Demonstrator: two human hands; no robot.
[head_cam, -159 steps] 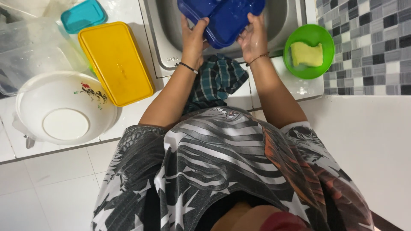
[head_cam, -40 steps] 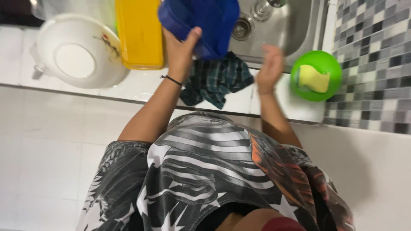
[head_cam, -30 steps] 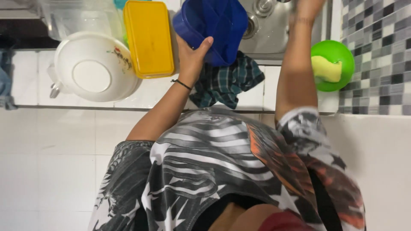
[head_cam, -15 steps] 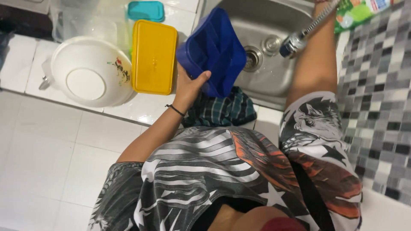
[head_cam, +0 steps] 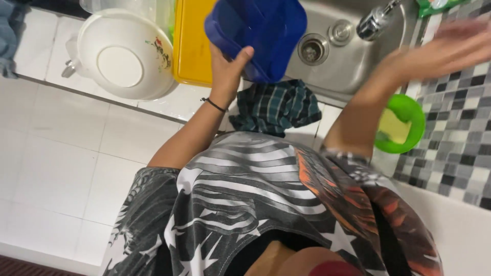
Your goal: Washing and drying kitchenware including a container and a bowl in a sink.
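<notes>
Left hand [head_cam: 225, 66] grip closed on blue container [head_cam: 258, 33], right hand [head_cam: 450, 46] open, blurred

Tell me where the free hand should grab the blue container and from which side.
Take the blue container by its right rim, coming from the sink side. The left hand already pinches the lower left edge, and the container is tilted up, leaving that rim bare near the right hand.

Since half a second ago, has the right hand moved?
Yes. The right hand has come off the tap and now sits right of it, over the tiled wall.
</notes>
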